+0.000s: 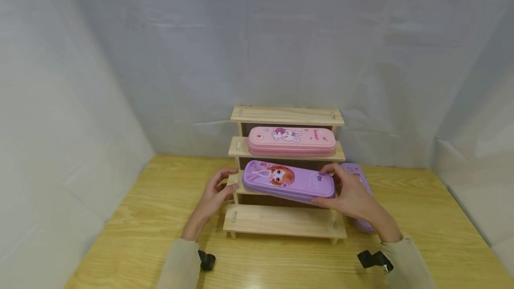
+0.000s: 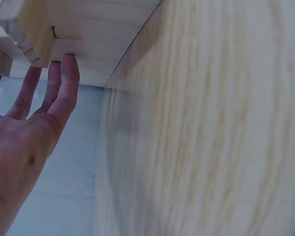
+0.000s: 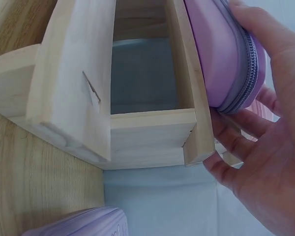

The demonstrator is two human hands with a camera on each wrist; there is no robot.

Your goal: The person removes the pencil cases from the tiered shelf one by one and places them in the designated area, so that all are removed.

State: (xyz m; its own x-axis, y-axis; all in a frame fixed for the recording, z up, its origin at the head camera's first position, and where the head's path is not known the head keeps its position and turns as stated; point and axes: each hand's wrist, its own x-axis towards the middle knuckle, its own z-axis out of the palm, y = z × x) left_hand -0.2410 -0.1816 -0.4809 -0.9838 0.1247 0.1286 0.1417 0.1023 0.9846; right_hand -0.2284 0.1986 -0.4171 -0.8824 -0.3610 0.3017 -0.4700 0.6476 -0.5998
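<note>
A stepped wooden shelf (image 1: 285, 221) stands on the table. On its third tier from the top, a purple pencil case (image 1: 297, 182) with a girl's picture lies at a slant, its right end towards me. My right hand (image 1: 353, 195) grips that right end, thumb in front and fingers behind; the right wrist view shows the case's zipper edge beside the palm. At the left end of the same tier, my left hand (image 1: 214, 195) holds the plank between thumb and fingers. In the left wrist view, fingertips touch the shelf's side panel (image 2: 88, 29).
A pink pencil case (image 1: 291, 141) with a bunny print lies on the second tier. Another purple pencil case (image 1: 363, 225) is on the wooden table (image 1: 152, 235), right of the shelf and partly behind my right hand. Pale sheeting (image 1: 289, 57) hangs behind and at both sides.
</note>
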